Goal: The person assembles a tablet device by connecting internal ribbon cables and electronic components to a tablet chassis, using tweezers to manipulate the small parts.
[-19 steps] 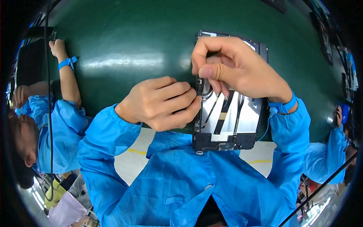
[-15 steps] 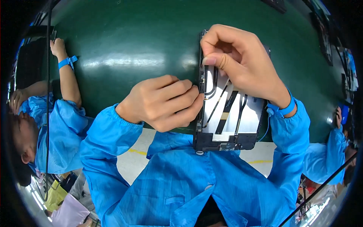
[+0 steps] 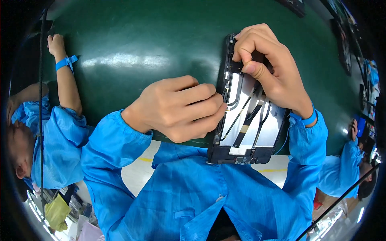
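An opened tablet-like device [image 3: 250, 132], black-framed with silver panels and dark cables inside, lies tilted at the table's near edge in front of me. My right hand [image 3: 270, 66] bends over its far end, thumb and forefinger pinched together where a thin black cable [image 3: 240, 90] runs up the left side. Another fingertip rests by the far corner. Beside the device's left edge is my left hand [image 3: 179, 106], fingers curled and closed; their tips touch the edge area, and what they grip is hidden. A blue wrist strap [image 3: 309, 118] circles my right wrist.
The green table [image 3: 132, 40] spreads out beyond the device. A co-worker [image 3: 60, 132] in blue sits at the left, one arm on the table; another co-worker [image 3: 341, 168] is at the right. Dark equipment [image 3: 341, 48] lines the right rim. A thin cord [image 3: 284, 142] hangs from my wrist strap.
The device has shifted right and tilted more, its far end swinging right. Both my hands have moved right with it, the right one still pinched.
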Motion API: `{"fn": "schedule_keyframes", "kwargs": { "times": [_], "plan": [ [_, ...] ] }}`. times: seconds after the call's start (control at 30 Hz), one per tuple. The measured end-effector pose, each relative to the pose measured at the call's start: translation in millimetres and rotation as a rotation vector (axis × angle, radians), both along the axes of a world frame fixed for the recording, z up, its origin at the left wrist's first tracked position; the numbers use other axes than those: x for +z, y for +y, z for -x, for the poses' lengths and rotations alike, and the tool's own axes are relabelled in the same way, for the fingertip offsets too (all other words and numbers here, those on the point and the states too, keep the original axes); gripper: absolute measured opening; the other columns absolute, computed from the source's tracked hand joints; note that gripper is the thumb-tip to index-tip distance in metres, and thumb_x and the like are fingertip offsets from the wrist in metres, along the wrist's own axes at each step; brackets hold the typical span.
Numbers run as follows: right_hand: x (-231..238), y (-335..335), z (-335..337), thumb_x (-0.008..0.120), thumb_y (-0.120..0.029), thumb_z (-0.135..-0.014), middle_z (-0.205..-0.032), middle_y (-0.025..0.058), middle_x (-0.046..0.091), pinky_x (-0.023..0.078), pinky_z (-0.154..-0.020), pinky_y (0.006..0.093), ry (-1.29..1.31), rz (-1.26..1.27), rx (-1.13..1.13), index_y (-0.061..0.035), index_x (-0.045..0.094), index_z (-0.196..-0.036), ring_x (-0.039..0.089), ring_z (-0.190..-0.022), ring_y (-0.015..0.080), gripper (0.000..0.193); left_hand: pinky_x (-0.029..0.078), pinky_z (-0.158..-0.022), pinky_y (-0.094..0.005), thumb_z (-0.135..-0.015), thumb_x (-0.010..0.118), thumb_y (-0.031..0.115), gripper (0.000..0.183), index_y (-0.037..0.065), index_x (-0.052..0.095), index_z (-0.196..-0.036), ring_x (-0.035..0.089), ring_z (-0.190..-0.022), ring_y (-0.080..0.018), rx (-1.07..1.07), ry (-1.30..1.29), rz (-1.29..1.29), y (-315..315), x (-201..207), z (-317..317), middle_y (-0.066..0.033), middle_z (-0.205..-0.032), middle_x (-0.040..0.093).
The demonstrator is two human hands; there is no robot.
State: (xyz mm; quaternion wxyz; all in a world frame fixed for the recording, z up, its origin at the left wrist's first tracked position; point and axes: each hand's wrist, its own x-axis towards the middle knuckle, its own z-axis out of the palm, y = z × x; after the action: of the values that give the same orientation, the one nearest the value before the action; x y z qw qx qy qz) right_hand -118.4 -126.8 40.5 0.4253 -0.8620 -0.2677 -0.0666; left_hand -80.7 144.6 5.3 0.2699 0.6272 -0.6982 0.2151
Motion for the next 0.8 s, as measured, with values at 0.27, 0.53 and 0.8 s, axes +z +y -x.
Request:
{"fn": "schedule_keyframes", "kwargs": {
  "times": [0.27, 0.53, 0.8],
  "plan": [
    [-0.6, 1.8, -1.6, 0.074, -0.006, -0.088, -0.094, 0.0101, 0.061, 0.047, -0.095, 0.0442, -0.04, 0.09, -0.039, -0.0046, 0.06, -0.092, 0.058, -0.103, 0.0339, 0.014, 0.061, -0.076, -0.0352, -0.073, 0.075, 0.023, 0.035, 0.006, 0.08, -0.103, 0.073, -0.092, -0.0262, 0.0, 0.02, 0.01, -3.7, 1.2, -1.8, -0.0088, -0.102, 0.075],
    [2.4, 6.4, -1.8, 0.074, -0.003, -0.085, -0.095, 0.0101, 0.059, 0.049, -0.098, 0.0428, -0.016, 0.091, -0.085, -0.0038, 0.059, -0.091, 0.06, -0.107, 0.0343, 0.016, 0.061, -0.082, -0.0369, -0.076, 0.074, 0.025, 0.031, 0.011, 0.08, -0.103, 0.072, -0.097, -0.0257, 0.063, 0.02, -0.03, -9.6, 3.1, -13.4, -0.0072, -0.107, 0.075],
    [-2.0, 5.5, 1.3, 0.077, -0.001, -0.082, -0.101, 0.0122, 0.064, 0.05, -0.095, 0.0428, -0.018, 0.053, -0.096, -0.0036, 0.062, -0.093, 0.063, -0.111, 0.0349, 0.018, 0.061, -0.085, -0.0402, -0.076, 0.074, 0.026, 0.031, 0.013, 0.08, -0.104, 0.071, -0.097, -0.0258, 0.045, -0.027, -0.034, -15.0, 3.7, -17.6, -0.0065, -0.105, 0.074]
  ]
}}
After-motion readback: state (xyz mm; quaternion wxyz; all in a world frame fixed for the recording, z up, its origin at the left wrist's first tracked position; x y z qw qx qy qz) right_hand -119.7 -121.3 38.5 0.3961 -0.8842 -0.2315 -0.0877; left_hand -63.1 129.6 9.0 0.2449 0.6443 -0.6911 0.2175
